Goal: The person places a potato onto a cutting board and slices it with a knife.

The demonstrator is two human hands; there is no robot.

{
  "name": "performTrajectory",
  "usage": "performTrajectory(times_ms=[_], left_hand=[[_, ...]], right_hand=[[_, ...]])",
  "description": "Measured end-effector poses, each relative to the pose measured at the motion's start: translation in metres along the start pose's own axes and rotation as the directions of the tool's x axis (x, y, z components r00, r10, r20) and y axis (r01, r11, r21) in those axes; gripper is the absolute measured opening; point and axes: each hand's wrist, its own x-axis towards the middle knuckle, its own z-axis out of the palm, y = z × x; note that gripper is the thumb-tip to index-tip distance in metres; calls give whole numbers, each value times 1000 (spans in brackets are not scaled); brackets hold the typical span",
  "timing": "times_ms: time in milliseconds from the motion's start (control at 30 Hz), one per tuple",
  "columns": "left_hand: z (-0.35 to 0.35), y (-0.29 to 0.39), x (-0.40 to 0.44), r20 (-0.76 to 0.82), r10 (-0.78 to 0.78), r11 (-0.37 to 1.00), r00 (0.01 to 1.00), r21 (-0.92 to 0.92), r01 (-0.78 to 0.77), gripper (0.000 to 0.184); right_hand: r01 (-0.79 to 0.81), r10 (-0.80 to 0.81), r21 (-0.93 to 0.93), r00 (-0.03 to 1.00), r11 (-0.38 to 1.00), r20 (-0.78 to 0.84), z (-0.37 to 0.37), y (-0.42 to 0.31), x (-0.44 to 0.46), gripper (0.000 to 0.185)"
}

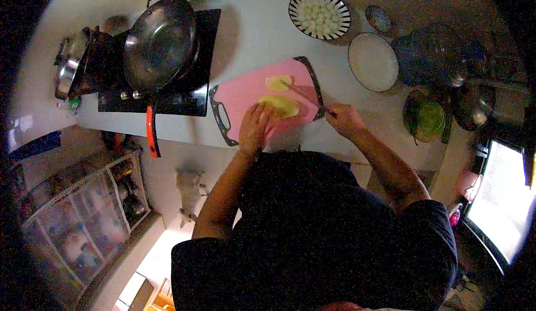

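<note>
A pink cutting board (240, 96) with dark ends lies tilted on the light counter. On it is a larger yellow piece of food (283, 106), with the fingers of my left hand (255, 125) resting on its left end. Above that piece lies a smaller, pale yellow piece (274, 83). My right hand (345, 121) is closed around the handle of a knife (306, 96) at the board's right edge. The blade slants up and left, and its tip is over the smaller piece.
A large wok (159, 45) with an orange handle stands on the black stove (204, 59) at left. A striped bowl of white balls (318, 15), a white plate (373, 62) and a small bowl (378, 19) sit behind and right. An animal (190, 193) is on the floor.
</note>
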Motion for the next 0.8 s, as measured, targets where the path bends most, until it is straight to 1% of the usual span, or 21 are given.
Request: performTrajectory(times_ms=[67, 100, 167, 200, 267, 367, 400, 467, 567, 600, 667, 700, 767, 800], left_hand=[[9, 2, 15, -30, 181, 983, 983, 43, -180, 46], [13, 0, 17, -45, 164, 985, 985, 69, -161, 45], [23, -5, 18, -76, 128, 985, 989, 123, -118, 44], [29, -7, 20, -85, 107, 991, 991, 91, -99, 44], [38, -12, 22, -99, 62, 998, 993, 31, -59, 43], [36, -16, 23, -106, 72, 996, 992, 52, -67, 41], [37, -19, 23, -84, 80, 996, 993, 53, -76, 41], [43, -24, 23, -35, 100, 994, 994, 52, -98, 40], [51, -22, 21, -106, 124, 990, 987, 87, -115, 45], [47, -19, 25, -47, 104, 992, 993, 81, -100, 47], [36, -19, 40, 63, 67, 994, 996, 79, -71, 52], [29, -20, 47, 148, 25, 996, 989, 83, -38, 54], [18, -25, 63, 314, -58, 994, 948, 103, 27, 60], [18, -34, 68, 350, -70, 998, 934, 33, 62, 61]], right_hand=[[8, -7, -48, 1000, 999, 13, 20, 10, 0, 25], [14, -13, -75, 1000, 997, 17, 26, 12, 2, 26], [-90, 112, -192, 988, 977, 107, 26, -9, 9, 28], [-134, 175, -253, 973, 958, 148, 25, -15, 11, 30], [-77, 105, -182, 983, 980, 152, 30, -8, 16, 32], [13, -1, -89, 991, 996, 132, 39, 13, 23, 34], [40, -32, -60, 992, 997, 120, 38, 14, 24, 34], [47, -33, -104, 990, 993, 136, 35, 16, 23, 32], [64, -48, -133, 992, 989, 117, 37, 19, 17, 29], [73, -59, -138, 993, 988, 101, 37, 20, 16, 28], [115, -115, -112, 993, 987, 9, 37, 19, 12, 30], [138, -142, -97, 989, 986, -35, 38, 17, 11, 32], [-17, 18, 79, 1000, 997, -2, 33, 15, 9, 27], [-97, 95, 164, 995, 982, 24, 31, 16, 9, 27]])
